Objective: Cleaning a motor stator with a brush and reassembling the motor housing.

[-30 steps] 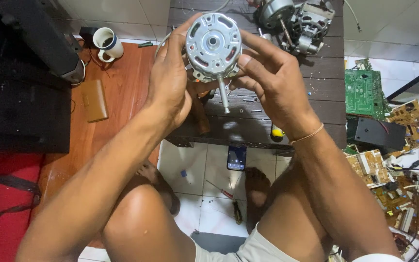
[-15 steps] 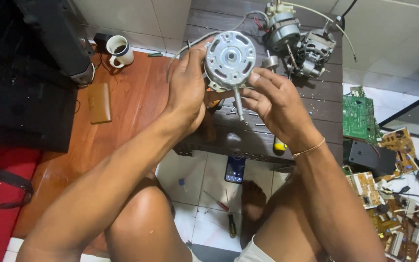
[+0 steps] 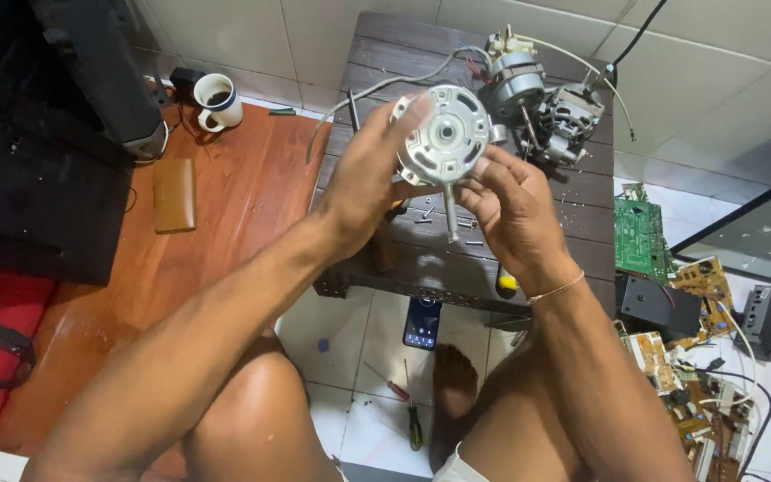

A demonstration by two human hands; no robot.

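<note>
Head view: a round silver fan motor (image 3: pixel 445 134) is held up in the air between both hands, above the near half of the dark wooden table (image 3: pixel 582 192) and clear of its surface; its flat vented face is turned toward the camera, and its thin steel shaft (image 3: pixel 451 212) points straight down toward the near edge of the table, so the long axis runs near-vertical in the picture. The left hand (image 3: pixel 368 178) is clamped on the left side of the housing, fingers wrapped up and over the rim; the right hand (image 3: pixel 512 201) lies lower and to the right, fingertips closed against the lower right edge of the housing, just beside the root of the shaft; of the two, the right hand is the nearer to the shaft, which stands bare between the palms. A grey cable (image 3: pixel 377 94) trails from the motor over the left edge of the table. At the far right corner a second motor (image 3: pixel 512 80) and a dismantled assembly (image 3: pixel 568 120) are set close together; small screws (image 3: pixel 466 234) are scattered on the table under the shaft; a yellow-handled tool (image 3: pixel 506 282) rests at the near edge. A white mug (image 3: pixel 219 101) stands on the orange floor (image 3: pixel 243 205), well apart to the left.
</note>
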